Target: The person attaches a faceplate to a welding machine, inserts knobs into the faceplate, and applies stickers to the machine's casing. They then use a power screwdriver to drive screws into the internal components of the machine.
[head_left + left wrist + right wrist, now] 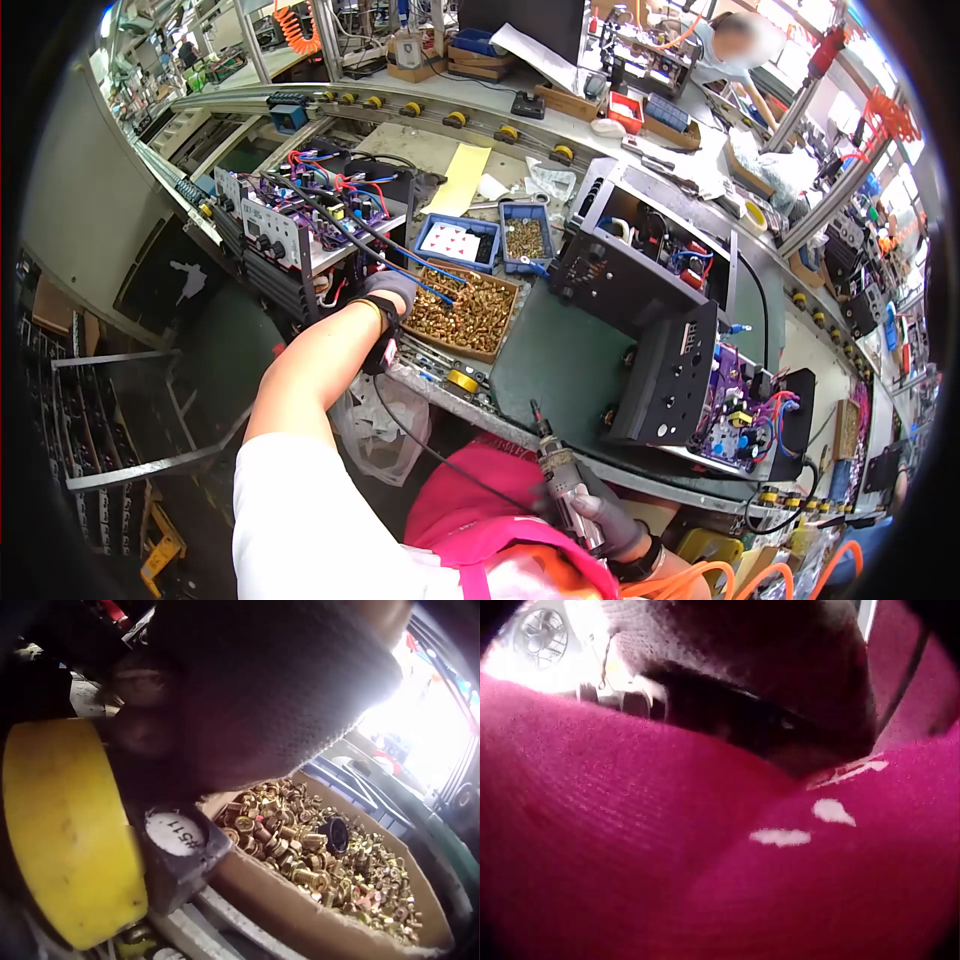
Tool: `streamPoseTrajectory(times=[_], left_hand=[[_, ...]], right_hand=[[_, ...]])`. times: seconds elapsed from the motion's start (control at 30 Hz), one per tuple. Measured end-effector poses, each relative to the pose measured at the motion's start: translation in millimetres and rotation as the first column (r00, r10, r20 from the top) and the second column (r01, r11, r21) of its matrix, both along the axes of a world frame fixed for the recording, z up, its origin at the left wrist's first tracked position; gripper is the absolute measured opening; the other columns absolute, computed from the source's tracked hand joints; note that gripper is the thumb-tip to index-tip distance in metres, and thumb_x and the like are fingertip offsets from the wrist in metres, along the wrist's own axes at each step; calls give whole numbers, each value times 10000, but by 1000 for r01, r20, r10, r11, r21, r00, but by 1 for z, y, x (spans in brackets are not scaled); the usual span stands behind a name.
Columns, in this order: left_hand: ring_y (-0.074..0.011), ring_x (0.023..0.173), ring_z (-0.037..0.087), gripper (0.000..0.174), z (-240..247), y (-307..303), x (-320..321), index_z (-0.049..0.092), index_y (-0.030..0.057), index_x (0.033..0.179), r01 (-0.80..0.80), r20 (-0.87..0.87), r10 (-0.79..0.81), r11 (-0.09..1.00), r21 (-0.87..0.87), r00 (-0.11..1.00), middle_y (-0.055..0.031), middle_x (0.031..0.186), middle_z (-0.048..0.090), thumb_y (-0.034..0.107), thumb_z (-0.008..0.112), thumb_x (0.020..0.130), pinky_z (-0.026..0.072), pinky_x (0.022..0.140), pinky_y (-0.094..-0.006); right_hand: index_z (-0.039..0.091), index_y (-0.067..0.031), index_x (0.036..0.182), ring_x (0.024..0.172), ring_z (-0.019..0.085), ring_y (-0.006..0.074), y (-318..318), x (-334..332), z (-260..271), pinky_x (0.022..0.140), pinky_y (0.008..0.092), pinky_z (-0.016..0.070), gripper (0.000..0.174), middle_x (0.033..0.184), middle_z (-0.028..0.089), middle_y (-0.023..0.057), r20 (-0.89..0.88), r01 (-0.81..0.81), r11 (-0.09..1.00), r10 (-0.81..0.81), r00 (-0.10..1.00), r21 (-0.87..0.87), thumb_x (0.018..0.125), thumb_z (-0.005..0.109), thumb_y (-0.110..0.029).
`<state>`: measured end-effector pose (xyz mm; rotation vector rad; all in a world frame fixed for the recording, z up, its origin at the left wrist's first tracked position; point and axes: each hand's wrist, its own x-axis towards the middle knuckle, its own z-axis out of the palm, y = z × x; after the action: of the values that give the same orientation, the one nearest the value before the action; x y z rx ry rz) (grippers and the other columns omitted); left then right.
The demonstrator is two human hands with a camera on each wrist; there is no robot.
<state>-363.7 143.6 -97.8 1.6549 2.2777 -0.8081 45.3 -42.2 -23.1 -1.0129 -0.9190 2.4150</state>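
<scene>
Green-topped workbench (548, 350): "#511" label (177, 833) beside screw box (262, 896); right hand (612, 522) grips screwdriver (562, 478); left hand (396, 287) near chassis (272, 236), openness, hold unclear.

Left fingers (142, 686) blurred (in shadow)

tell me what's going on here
The person's gloved right hand grips a power screwdriver, tip pointing forward. The gloved left hand is beside a cardboard box of brass-coloured screws, next to an opened electronic unit; whether it holds anything is hidden. Two more opened units stand to the right.
</scene>
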Motion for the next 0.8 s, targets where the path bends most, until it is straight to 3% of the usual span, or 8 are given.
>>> streamPoseTrajectory(times=[0.1,0.23,0.4,0.53,0.63,0.77,0.8], left_hand=[[-279,1081,632,313,6,-3,4,642,100,1183,18,-13,-19,1000,-22,1000,-117,1205,635,198,548,900,526,820,-452],[-281,1067,637,298,4,-3,1,657,83,1156,48,-20,-48,999,-13,999,-127,1202,634,184,538,903,528,824,-442],[-294,1026,651,270,7,-10,2,679,75,1111,102,4,-102,993,57,995,-153,1117,665,157,546,891,538,795,-421],[-298,984,666,269,20,-17,6,683,63,1094,23,32,-25,996,86,999,-152,1098,671,153,523,898,545,770,-416],[-300,979,668,267,5,-12,-2,683,60,1093,-17,51,8,985,173,999,-157,1084,675,161,544,888,547,762,-419],[-303,975,667,267,13,-17,1,676,64,1079,-39,61,30,988,148,998,-160,1071,675,151,493,905,545,760,-431],[-335,976,657,273,15,-21,0,655,73,1070,-162,179,107,930,329,978,-178,1069,666,185,452,927,539,764,-440]], right_hand=[[247,-39,1405,753,620,128,7,0,5,634,237,499,741,1057,599,141,-79,-41,970,23,997,-238,817,590,-332],[293,-39,1359,729,624,159,14,-1,8,637,261,515,701,974,609,139,27,-77,993,80,996,-93,809,606,-340],[306,-30,1337,713,623,168,20,-1,13,624,265,516,643,950,609,134,0,-76,987,77,997,-139,829,595,-297],[322,-31,1315,705,626,173,22,-2,12,626,272,522,603,935,612,136,-6,-93,986,94,996,-139,846,598,-292],[348,-31,1282,709,630,177,26,1,18,639,283,530,563,930,616,137,41,-81,957,96,995,-278,859,602,-303],[353,-18,1258,705,630,171,34,-1,31,602,270,531,572,929,620,132,-19,-77,933,75,997,-351,864,617,-337],[350,-25,1284,706,630,175,38,-4,35,620,286,530,607,928,618,124,-45,-130,942,122,991,-309,855,628,-353]])
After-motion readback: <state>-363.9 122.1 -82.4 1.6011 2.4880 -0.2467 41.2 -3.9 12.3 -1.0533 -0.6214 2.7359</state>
